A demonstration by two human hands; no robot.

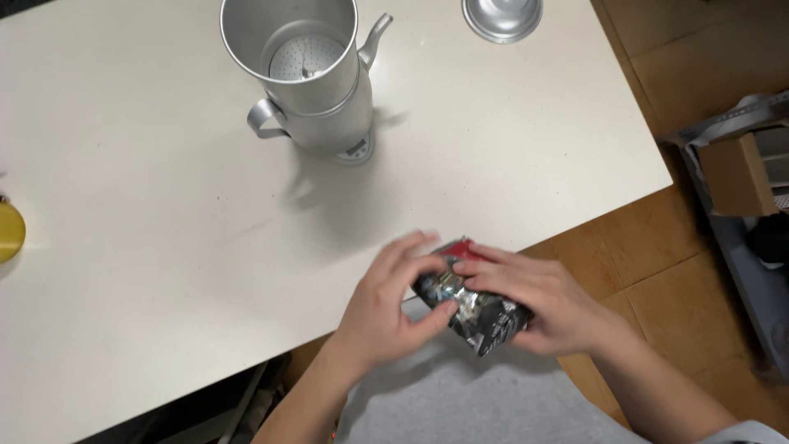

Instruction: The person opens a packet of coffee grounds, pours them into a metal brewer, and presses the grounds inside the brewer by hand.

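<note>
A small shiny black foil packet (477, 316) with a red top edge is held over the near edge of the white table (164, 247). My left hand (386, 300) grips its left side with thumb and fingers. My right hand (538, 300) holds its right side, fingers lying over the top. An aluminium drip coffee pot (316, 78) stands at the back of the table, lid off, with its perforated filter showing inside. Its spout points right and its handle points left.
A round metal lid (501, 16) lies at the table's far right edge. A yellow object (10, 232) sits at the left border. Wooden floor lies to the right, with a cardboard box (735, 174) and a grey rack beyond.
</note>
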